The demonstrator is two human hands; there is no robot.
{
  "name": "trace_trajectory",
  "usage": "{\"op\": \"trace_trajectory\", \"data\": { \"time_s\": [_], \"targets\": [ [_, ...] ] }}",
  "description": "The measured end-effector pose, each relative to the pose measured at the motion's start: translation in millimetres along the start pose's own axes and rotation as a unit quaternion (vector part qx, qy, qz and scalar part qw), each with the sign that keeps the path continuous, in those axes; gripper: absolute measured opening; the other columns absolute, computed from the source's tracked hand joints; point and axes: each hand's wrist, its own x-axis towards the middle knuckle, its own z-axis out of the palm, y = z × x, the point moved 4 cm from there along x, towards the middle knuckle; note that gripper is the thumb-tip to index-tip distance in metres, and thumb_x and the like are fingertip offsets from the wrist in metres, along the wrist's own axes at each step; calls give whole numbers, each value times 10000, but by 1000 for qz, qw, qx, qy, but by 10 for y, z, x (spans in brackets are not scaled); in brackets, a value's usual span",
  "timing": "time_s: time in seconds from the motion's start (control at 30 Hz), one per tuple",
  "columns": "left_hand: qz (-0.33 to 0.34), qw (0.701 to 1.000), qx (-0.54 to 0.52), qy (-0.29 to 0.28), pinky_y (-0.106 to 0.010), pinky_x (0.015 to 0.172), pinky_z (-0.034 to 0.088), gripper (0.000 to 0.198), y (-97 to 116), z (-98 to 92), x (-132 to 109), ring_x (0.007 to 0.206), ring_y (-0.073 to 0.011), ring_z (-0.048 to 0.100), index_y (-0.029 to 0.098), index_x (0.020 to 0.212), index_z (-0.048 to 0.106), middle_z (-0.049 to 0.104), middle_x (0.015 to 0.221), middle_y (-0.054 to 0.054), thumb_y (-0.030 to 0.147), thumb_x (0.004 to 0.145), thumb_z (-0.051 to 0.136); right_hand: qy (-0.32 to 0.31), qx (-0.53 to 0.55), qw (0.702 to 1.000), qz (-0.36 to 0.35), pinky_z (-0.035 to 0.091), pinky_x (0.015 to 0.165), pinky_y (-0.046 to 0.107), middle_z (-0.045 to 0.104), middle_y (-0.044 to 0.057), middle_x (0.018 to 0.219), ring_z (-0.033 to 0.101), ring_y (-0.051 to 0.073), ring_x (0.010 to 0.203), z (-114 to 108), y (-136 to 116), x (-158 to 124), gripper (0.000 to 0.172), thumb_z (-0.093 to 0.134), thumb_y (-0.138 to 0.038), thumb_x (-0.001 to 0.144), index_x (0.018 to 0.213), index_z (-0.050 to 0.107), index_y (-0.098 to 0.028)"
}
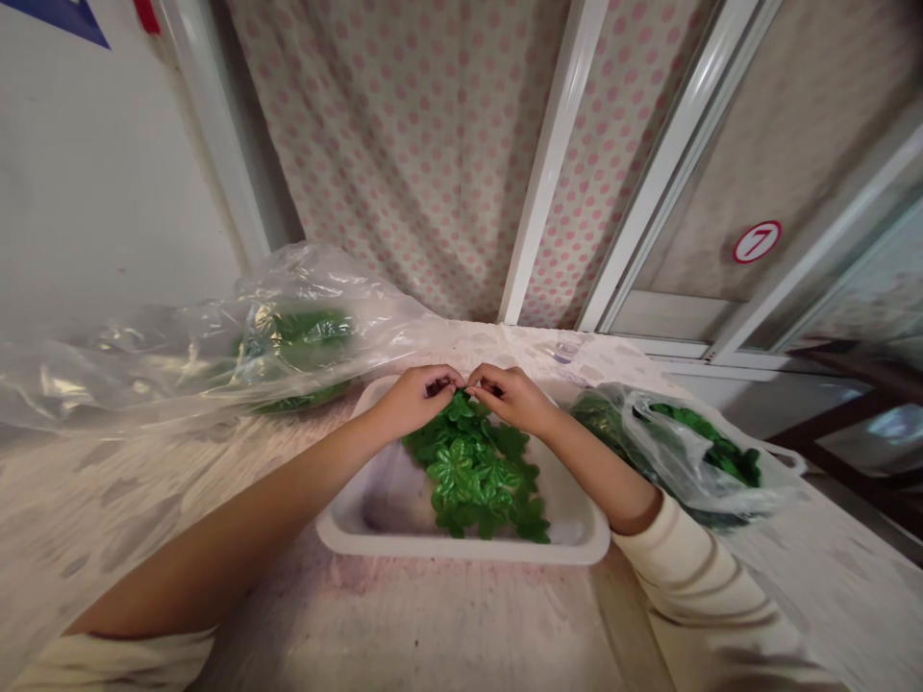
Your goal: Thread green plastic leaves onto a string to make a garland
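Both hands meet over the far part of a white plastic tray (461, 550), fingertips nearly touching. My left hand (424, 396) is closed in a pinch, and so is my right hand (511, 396). What sits between the fingertips is too small to make out; a green leaf-like piece shows right beneath them. A pile of shiny green artificial leaves (480, 476), shaped like flowers with several lobes, lies in the tray below the hands, mostly toward its middle and right.
At left lies a large clear plastic bag (317, 279) with green material inside. Right of the tray, an open plastic bag (685, 442) holds more green leaves. A small clear cup-like object (567, 348) stands near the table's back edge, before a dotted curtain (404, 125).
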Motion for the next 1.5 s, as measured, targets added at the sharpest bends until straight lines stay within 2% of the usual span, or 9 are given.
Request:
{"op": "trace_trajectory", "data": {
  "time_s": [0.17,0.33,0.8,1.13,1.5],
  "targets": [
    [-1,1000,9,-15,-245,629,441,173,-5,13,2,655,-125,548,162,812,641,648,741,-21,283,756,532,-7,9,1000,-6,296,489,172,442,-61,503,389,77,449,0,-7,-1,109,496,-263,850,857,558,-174],
    [6,999,42,-5,-235,602,415,152,-24,-10,5,623,-114,525,159,761,636,630,698,-11,274,761,536,-15,11,1000,-3,290,490,173,419,-67,497,382,73,449,0,-13,5,113,511,-266,843,855,568,-170],
    [-3,999,38,2,-228,591,395,136,-39,-19,8,615,-111,513,154,715,598,588,651,7,282,745,565,-16,6,1000,3,292,487,169,410,-71,496,381,66,449,-4,-11,8,126,524,-277,835,846,576,-162],
    [-10,999,33,0,-232,606,377,247,-13,-13,2,637,-114,490,156,745,575,570,671,11,357,822,455,-10,-1,1000,0,283,489,175,397,-71,498,363,69,449,7,-10,6,129,508,-284,847,856,561,-167],
    [-32,999,32,12,-240,610,370,227,-9,-23,3,642,-121,497,155,734,579,575,675,7,321,813,446,-13,-5,1000,-10,293,498,170,415,-66,500,368,66,452,-8,-33,7,120,514,-268,848,835,571,-164]
  ]
}}
